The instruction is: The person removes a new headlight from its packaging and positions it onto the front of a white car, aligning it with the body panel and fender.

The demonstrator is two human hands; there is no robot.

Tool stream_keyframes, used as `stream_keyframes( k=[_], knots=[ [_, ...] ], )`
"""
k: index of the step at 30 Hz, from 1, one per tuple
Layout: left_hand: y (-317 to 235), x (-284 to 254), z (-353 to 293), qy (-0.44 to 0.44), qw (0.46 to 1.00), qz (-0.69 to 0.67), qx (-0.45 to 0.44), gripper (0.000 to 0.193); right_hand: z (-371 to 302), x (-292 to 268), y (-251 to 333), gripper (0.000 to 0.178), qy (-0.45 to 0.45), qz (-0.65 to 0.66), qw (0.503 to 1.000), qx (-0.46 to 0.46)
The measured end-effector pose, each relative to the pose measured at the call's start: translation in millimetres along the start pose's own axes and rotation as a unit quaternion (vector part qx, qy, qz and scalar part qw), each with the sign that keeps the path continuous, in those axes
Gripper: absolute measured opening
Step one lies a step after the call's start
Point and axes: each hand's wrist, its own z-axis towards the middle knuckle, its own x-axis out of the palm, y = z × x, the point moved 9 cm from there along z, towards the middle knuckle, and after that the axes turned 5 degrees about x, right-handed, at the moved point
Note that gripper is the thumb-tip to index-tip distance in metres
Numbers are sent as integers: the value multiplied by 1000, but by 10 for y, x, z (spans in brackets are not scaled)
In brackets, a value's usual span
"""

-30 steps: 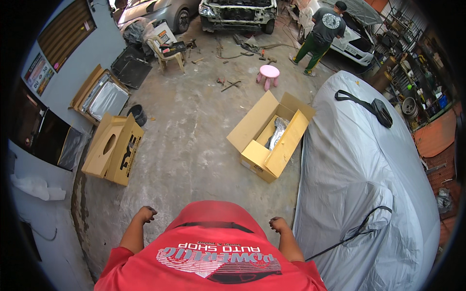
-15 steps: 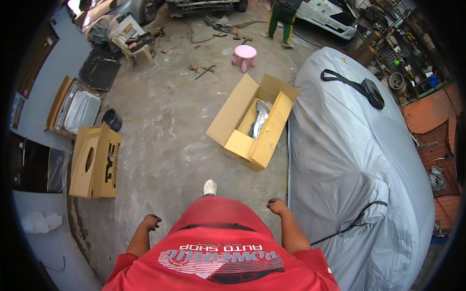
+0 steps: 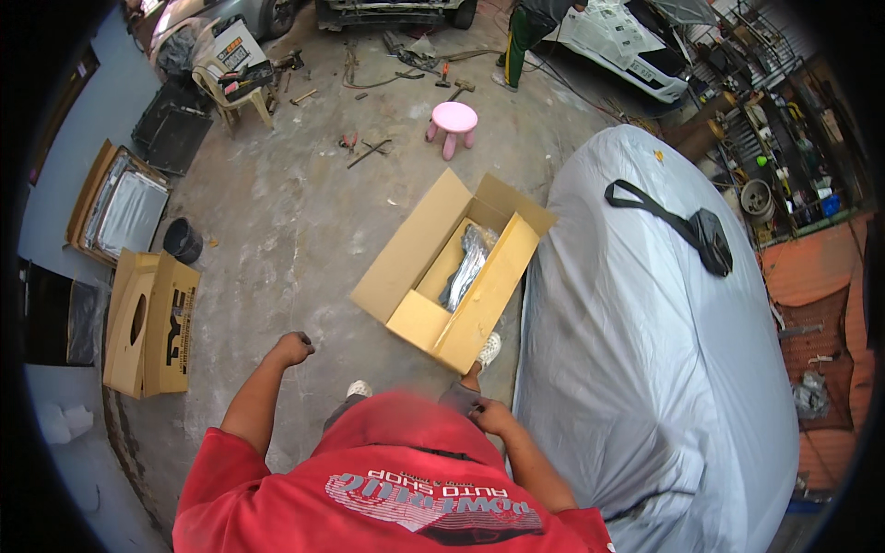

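My left hand [image 3: 294, 348] is held out over the concrete floor, left of my body, with its fingers curled in and nothing visible in them. By the dark cloth over my right thigh is my right hand [image 3: 495, 417], its darkened fingers also curled; no object shows in it. Nearest to both hands stands an open cardboard box [image 3: 415, 321], flaps up, just ahead of my right foot. Inside it lies a shiny part in clear plastic wrap [image 3: 468, 267], whose kind I cannot make out.
A covered car [image 3: 636, 350] fills the right side, with a black strap bag [image 3: 712, 241] on top. Ahead are a pink stool [image 3: 454, 117], hand tools and hoses. At left stand another box [image 3: 166, 323] and a black bucket [image 3: 182, 241]. A person [image 3: 525, 41] stands far off.
I have stepped forward, and the open box now sits closer to my feet. My left hand has swung forward; my right hand has drawn in beside my thigh. The far person has shifted left.
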Motion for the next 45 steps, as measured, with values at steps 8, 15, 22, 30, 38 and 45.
stream_keyframes(
  k=[8,15,22,30,38,45],
  knots=[
    [-1905,959,1249,74,996,11,58,45,1111,-457,-643,74,103,-111,989,2],
    [-2729,2158,3078,168,978,71,99,52,1551,-87,-1162,86,148,-118,969,161],
    [-2323,3197,4784,175,979,98,35,59,1686,-126,-1271,87,139,-155,958,196],
    [-2136,4232,5444,194,970,-143,-32,82,1731,62,-1578,80,133,-181,949,223],
    [-2959,3988,5085,222,955,-193,-29,64,1683,-32,-1531,79,115,-176,956,203],
    [-3169,3409,4815,153,983,-98,-32,46,1662,-46,-1466,79,138,-176,953,205]
  ],
)
